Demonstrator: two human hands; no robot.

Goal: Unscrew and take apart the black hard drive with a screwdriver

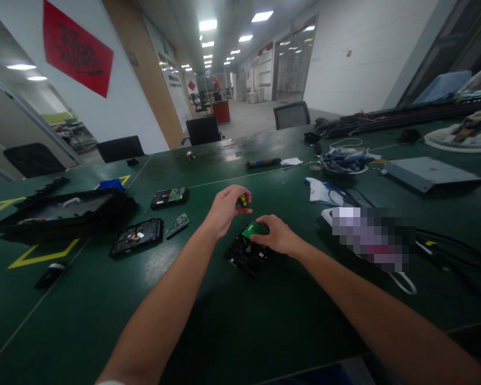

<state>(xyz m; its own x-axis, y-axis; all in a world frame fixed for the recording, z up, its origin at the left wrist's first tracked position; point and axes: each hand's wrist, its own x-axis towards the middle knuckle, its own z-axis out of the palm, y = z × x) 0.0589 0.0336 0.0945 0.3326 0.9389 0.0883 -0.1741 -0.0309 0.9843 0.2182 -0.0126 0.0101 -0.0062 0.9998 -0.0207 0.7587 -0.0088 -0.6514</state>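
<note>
My left hand (227,207) is curled around a small yellow-and-black screwdriver (243,200), of which only the handle shows. It hovers just above and beyond a black hard drive (244,261) lying on the green table. My right hand (279,234) pinches a green circuit board (250,230) between thumb and fingers. The board is tilted over the far part of the drive; whether its lower edge touches the drive I cannot tell. To the left are another opened hard drive (138,237), a loose circuit board (178,225) and a drive with its board showing (169,197).
A black plastic tray (60,214) stands at the left. On the right are a blurred-out phone-like object (369,240), black cables (457,251), a white-and-blue packet (323,191), a bowl of wires (344,163) and a grey metal box (433,174). Chairs line the far edge.
</note>
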